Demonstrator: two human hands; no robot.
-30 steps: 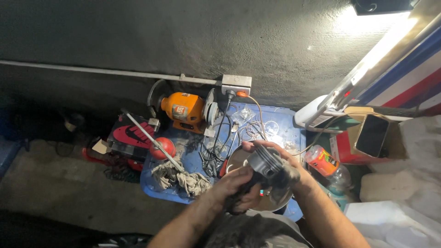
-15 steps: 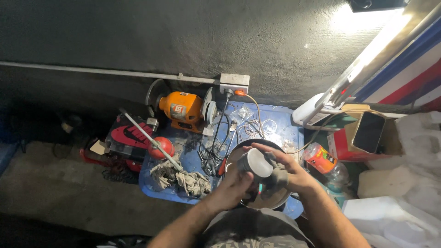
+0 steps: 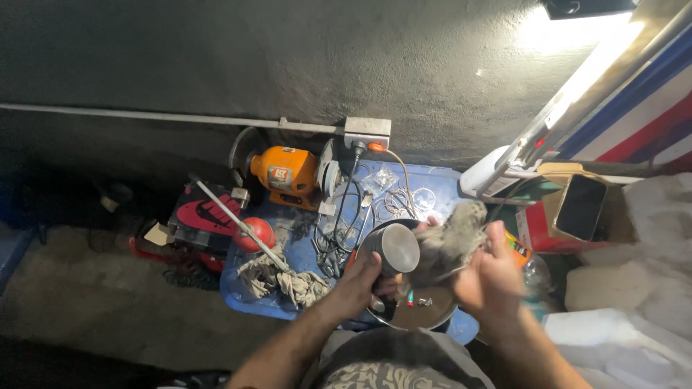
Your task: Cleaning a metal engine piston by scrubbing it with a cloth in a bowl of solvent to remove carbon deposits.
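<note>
The left hand (image 3: 357,284) has its grip clenched around a short metal cylinder (image 3: 395,250), tilting the smooth flat end up toward the face so that it is open to the other hand. The right hand (image 3: 490,277) grasps a wad of grey rag (image 3: 450,241) and presses it against the cylinder's side; the rag is blurred. Both are held over a round metal pan (image 3: 418,313), placed so that anything shed would likely fall into it; small bits lie in it. The pan rests on a blue lid (image 3: 432,184) serving as the surface, with loose wire rings, an orange bench grinder (image 3: 285,173) by the wall socket, and frayed cloth (image 3: 285,277) to the left.
</note>
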